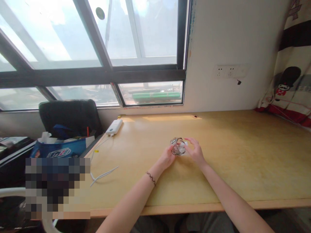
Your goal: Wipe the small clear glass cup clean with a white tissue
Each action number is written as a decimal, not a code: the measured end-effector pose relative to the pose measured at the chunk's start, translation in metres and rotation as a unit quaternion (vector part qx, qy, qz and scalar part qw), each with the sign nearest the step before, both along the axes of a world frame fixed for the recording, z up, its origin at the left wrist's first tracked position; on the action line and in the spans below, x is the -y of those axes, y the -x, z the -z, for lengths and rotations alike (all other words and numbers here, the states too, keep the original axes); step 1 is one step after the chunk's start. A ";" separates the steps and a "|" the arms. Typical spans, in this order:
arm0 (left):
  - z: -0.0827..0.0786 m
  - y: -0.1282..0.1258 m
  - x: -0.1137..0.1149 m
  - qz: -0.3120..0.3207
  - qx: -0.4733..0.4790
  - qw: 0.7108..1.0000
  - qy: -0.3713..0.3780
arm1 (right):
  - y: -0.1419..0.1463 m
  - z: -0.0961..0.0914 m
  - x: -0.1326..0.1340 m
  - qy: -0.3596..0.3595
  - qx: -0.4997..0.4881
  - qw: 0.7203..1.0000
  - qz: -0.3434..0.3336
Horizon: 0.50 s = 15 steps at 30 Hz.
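A small clear glass (pixel 178 146) with something white inside it stands on the light wooden desk (pixel 233 155), near the middle. My left hand (pixel 167 156) curls round the glass from the left, its fingers against the side. On the other side my right hand (pixel 196 150) has its fingers bent towards the rim; whether they pinch the white thing I cannot make out. My left wrist carries a thin braided bracelet (pixel 151 178).
A white power bank (pixel 114 127) with a white cable (pixel 103 174) lies at the desk's back left. A black chair (pixel 70 117) with a blue bag (pixel 59 149) stands to the left. A window spans the wall behind. Fabric (pixel 289 94) hangs at the far right.
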<state>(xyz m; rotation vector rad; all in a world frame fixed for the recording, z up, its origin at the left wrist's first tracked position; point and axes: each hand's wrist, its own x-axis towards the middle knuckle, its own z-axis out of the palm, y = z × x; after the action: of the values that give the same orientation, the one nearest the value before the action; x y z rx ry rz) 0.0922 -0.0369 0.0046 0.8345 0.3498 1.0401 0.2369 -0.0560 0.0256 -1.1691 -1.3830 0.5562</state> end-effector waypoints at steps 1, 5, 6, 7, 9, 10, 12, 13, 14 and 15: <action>0.000 -0.001 0.002 0.003 -0.015 1.000 -0.016 | 0.000 0.001 -0.001 0.005 0.017 1.000 -0.018; -0.003 -0.007 0.011 0.002 -0.109 0.991 -0.071 | 0.004 0.017 -0.008 0.080 -0.082 0.990 -0.077; -0.005 -0.007 0.013 -0.017 -0.130 0.988 -0.082 | 0.006 0.021 -0.010 0.099 -0.137 0.982 -0.081; -0.007 -0.008 0.015 -0.044 -0.147 0.984 -0.093 | 0.007 0.024 -0.012 0.114 -0.198 0.970 -0.081; -0.011 -0.007 0.018 -0.101 -0.174 0.972 -0.123 | 0.009 0.027 -0.012 0.136 -0.314 0.935 -0.092; -0.013 -0.006 0.020 -0.124 -0.191 0.961 -0.156 | 0.010 0.027 -0.012 0.143 -0.365 0.914 -0.107; -0.016 -0.005 0.023 -0.154 -0.238 0.921 -0.266 | 0.012 0.027 -0.010 0.151 -0.431 0.876 -0.153; -0.018 -0.004 0.025 -0.163 -0.263 0.890 -0.334 | 0.013 0.028 -0.008 0.153 -0.445 0.865 -0.175; -0.019 -0.004 0.026 -0.169 -0.286 0.854 -0.399 | 0.014 0.028 -0.006 0.155 -0.453 0.857 -0.193; -0.020 -0.003 0.027 -0.173 -0.306 0.819 -0.454 | 0.014 0.029 -0.005 0.155 -0.450 0.855 -0.205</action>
<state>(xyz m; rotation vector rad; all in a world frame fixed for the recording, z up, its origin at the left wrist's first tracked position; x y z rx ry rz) 0.0956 -0.0637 0.0243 2.0572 0.5678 1.2641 0.2230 -0.0514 -0.0029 -0.6617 -0.7068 1.4619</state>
